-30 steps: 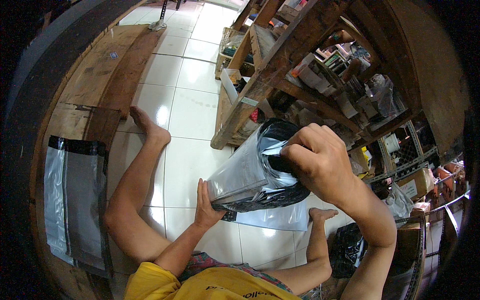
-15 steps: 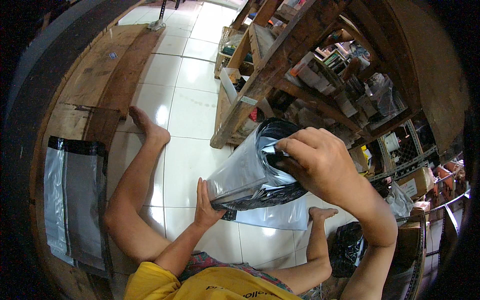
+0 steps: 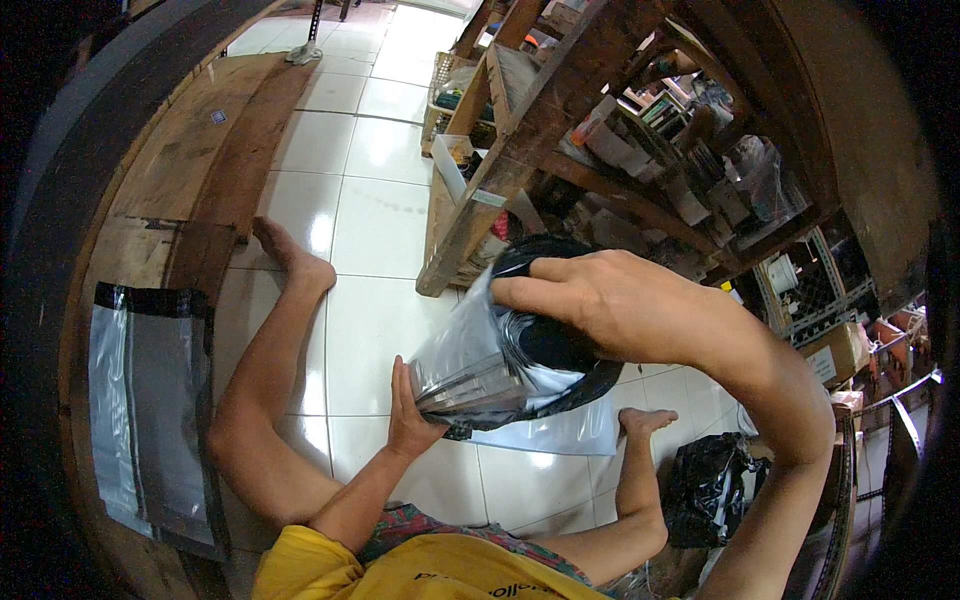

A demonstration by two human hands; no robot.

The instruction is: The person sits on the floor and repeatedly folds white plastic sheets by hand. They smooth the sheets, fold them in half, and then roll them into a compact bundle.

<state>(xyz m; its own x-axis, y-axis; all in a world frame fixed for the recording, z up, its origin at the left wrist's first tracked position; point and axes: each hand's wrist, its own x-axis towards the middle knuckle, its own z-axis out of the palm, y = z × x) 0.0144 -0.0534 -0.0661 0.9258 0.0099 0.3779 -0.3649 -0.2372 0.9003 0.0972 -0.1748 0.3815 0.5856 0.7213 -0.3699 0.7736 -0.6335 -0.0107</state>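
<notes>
A thick roll of plastic mailing bags [image 3: 470, 360], silvery-grey outside with black edges, is held tilted between my two hands above the floor. My left hand [image 3: 408, 415] supports its lower left end, fingers straight along the side and thumb hidden. Over the upper end, my right hand [image 3: 570, 298] closes its thumb and fingers on the rim of the outer layers; its other fingers are partly hidden. Beneath the roll lies a pale plastic sheet [image 3: 560, 430]. A flat grey plastic bag [image 3: 165, 410] with black borders rests on the wooden bench [image 3: 215, 165] at left.
My bare legs are spread on both sides over the white tiled floor [image 3: 375, 310]. A wooden rack [image 3: 515, 150] crowded with goods stands ahead to the right, close to the roll. Crumpled black plastic [image 3: 710, 485] lies at lower right, near metal shelving with a cardboard box [image 3: 838, 358].
My right hand has shifted left across the roll's upper end, drawing the outer layers that way. The roll's open end has turned more toward me. My left hand stays put.
</notes>
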